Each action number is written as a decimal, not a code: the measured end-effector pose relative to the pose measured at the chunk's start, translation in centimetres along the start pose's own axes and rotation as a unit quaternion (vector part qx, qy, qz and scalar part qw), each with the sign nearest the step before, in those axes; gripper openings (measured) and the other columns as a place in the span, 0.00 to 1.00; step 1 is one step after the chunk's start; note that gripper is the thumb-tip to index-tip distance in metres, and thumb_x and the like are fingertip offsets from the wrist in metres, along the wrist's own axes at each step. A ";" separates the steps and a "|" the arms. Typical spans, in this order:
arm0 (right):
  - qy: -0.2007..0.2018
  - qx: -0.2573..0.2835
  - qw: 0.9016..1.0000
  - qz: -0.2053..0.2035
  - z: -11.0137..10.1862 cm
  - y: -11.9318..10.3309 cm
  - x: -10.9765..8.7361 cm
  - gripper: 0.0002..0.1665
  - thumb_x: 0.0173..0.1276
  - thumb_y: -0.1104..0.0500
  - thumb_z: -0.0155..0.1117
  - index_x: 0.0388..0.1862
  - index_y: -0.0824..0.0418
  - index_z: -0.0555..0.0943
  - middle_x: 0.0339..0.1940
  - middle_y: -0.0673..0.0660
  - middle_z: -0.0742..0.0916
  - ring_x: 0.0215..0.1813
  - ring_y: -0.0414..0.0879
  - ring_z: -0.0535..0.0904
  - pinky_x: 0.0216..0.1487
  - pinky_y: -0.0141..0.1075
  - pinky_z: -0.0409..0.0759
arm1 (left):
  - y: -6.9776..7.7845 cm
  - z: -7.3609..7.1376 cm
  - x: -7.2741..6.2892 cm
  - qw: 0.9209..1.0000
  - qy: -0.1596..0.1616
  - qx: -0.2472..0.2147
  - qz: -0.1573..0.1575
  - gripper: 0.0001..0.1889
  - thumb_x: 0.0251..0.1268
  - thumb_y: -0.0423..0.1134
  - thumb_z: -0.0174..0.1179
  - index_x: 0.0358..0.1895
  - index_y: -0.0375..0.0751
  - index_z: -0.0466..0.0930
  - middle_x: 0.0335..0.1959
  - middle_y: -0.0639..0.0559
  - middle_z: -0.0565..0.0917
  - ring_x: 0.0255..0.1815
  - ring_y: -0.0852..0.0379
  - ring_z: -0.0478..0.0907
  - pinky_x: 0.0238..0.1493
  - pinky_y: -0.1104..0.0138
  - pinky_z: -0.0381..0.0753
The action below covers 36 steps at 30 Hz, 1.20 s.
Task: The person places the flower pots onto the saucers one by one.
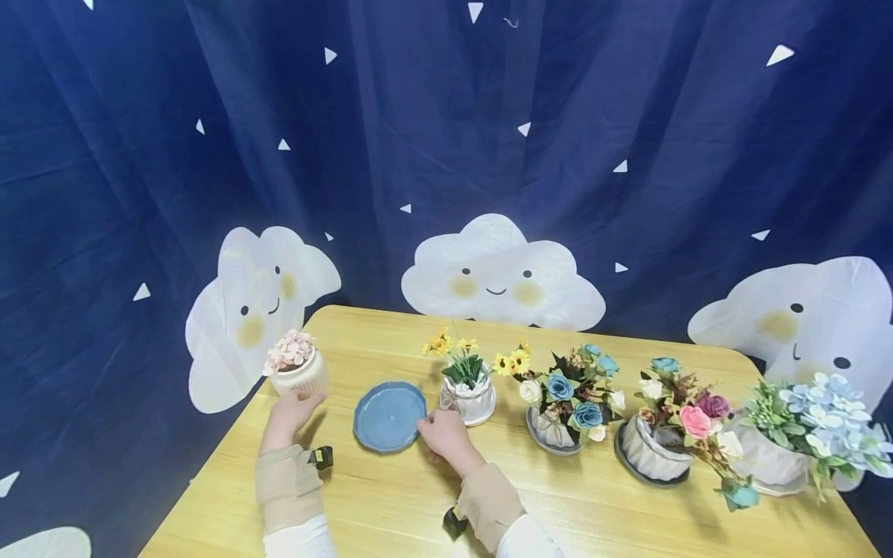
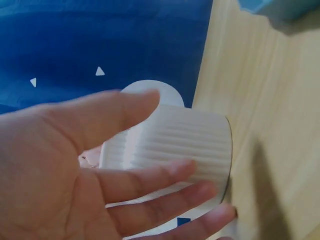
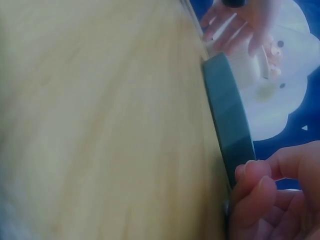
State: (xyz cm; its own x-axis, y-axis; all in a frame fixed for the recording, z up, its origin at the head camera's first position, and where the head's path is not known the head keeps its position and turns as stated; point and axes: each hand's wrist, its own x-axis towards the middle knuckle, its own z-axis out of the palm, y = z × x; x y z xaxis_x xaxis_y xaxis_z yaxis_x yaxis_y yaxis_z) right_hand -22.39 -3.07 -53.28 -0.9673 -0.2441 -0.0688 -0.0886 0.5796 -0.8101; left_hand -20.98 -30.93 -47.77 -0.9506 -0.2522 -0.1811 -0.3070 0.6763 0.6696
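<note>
A white ribbed flowerpot (image 1: 301, 377) with pale pink flowers (image 1: 289, 353) stands at the table's left edge. My left hand (image 1: 288, 418) is right at its near side; in the left wrist view the thumb and fingers (image 2: 150, 180) are spread and fairly straight in front of the pot. Whether they touch it I cannot tell. Right of the pot lies a blue scalloped saucer (image 1: 389, 416). My right hand (image 1: 449, 440) pinches the saucer's right rim between thumb and fingertips, as the right wrist view also shows.
Beyond the saucer stands a white pot of yellow flowers (image 1: 469, 397). Further right are a pot of blue and white roses (image 1: 556, 431), a pot of mixed roses (image 1: 652, 453) and a pot of pale blue hydrangeas (image 1: 770, 457). A dark blue curtain (image 1: 446, 116) hangs behind the wooden table (image 1: 377, 511).
</note>
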 end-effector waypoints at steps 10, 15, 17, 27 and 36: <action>0.003 0.005 1.000 -0.003 -0.1 -0.1 -0.3 0.19 0.64 0.60 0.54 0.12 0.59 0.74 0.03 0.48 0.73 0.04 0.38 0.67 0.07 0.30 0.69 | -1.4 0.5 0.2 0.985 0.150 -0.044 -0.072 0.23 0.64 0.50 0.55 0.35 0.27 0.79 0.44 0.29 0.80 0.50 0.30 0.73 0.55 0.40 0.69; 0.003 0.016 1.000 0.003 -0.1 -0.1 -0.3 0.19 0.64 0.60 0.55 0.13 0.59 0.73 0.04 0.49 0.73 0.05 0.38 0.67 0.07 0.30 0.70 | -1.5 0.6 0.3 0.970 0.199 -0.104 -0.096 0.25 0.63 0.50 0.58 0.46 0.25 0.75 0.54 0.28 0.75 0.56 0.28 0.69 0.58 0.40 0.67; 0.003 0.023 1.000 0.005 -0.1 0.0 -0.3 0.18 0.64 0.60 0.56 0.13 0.59 0.73 0.04 0.49 0.74 0.05 0.38 0.67 0.07 0.30 0.70 | -1.4 0.5 0.4 0.963 0.209 -0.135 -0.105 0.31 0.62 0.51 0.60 0.56 0.25 0.69 0.60 0.27 0.70 0.61 0.27 0.65 0.62 0.40 0.64; -0.002 0.014 1.000 0.011 0.2 0.3 0.0 0.19 0.66 0.59 0.55 0.13 0.58 0.74 0.04 0.48 0.74 0.05 0.38 0.67 0.08 0.29 0.68 | -1.5 1.0 1.9 0.954 0.234 -0.176 -0.059 0.48 0.60 0.49 0.66 0.74 0.31 0.47 0.68 0.26 0.57 0.69 0.29 0.54 0.69 0.40 0.53; -0.002 0.015 1.000 0.005 0.1 0.5 -0.1 0.19 0.65 0.59 0.56 0.13 0.58 0.73 0.04 0.49 0.73 0.05 0.38 0.67 0.08 0.30 0.70 | -2.1 1.8 3.4 0.942 0.252 -0.221 -0.031 0.50 0.56 0.45 0.70 0.75 0.34 0.48 0.69 0.28 0.55 0.70 0.33 0.54 0.72 0.45 0.52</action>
State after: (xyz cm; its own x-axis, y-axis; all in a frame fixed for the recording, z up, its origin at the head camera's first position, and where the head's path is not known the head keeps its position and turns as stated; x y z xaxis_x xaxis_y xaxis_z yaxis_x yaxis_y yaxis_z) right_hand -22.30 -2.87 -53.75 -0.9674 -0.2404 -0.0796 -0.0707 0.5582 -0.8267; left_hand -23.64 -31.98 -51.08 -0.7540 -0.6540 0.0613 -0.2058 0.3238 0.9235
